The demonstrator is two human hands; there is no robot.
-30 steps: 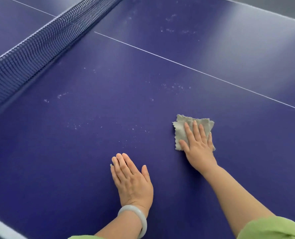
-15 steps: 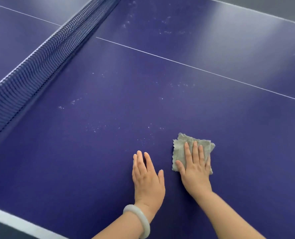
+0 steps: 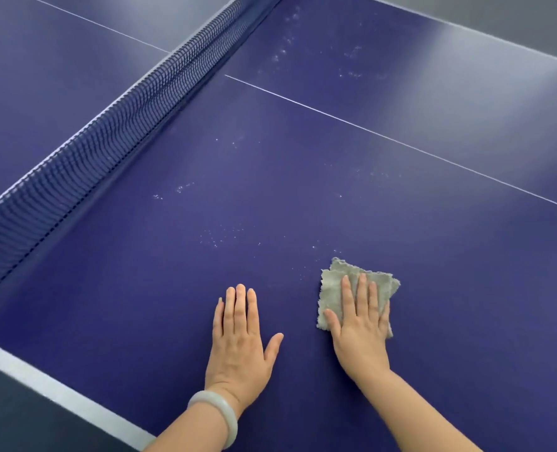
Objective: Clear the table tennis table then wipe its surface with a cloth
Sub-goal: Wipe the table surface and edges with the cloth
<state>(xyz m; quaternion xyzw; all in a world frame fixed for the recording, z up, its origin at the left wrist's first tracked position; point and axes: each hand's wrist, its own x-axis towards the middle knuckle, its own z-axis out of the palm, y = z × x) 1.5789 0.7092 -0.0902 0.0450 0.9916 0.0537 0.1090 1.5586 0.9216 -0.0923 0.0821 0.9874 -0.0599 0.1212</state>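
A folded grey cloth (image 3: pixel 332 288) lies on the blue table tennis table (image 3: pixel 303 190) near its front side. My right hand (image 3: pixel 360 327) presses flat on the cloth with straight fingers, covering its lower right part. My left hand (image 3: pixel 241 340) rests flat on the bare table surface to the left of the cloth, fingers straight, a pale bangle on its wrist. Pale dusty specks (image 3: pixel 218 238) dot the surface beyond both hands.
The dark net (image 3: pixel 107 135) runs diagonally from the lower left to the top middle. A white centre line (image 3: pixel 401 143) crosses the table. The white table edge (image 3: pixel 52 391) is at the lower left. More dusty marks (image 3: pixel 287 44) lie at the far side by the net.
My right hand has drawn the cloth back toward me across the table. My left hand stayed flat on the table; the view shifted so more of the near table edge shows.
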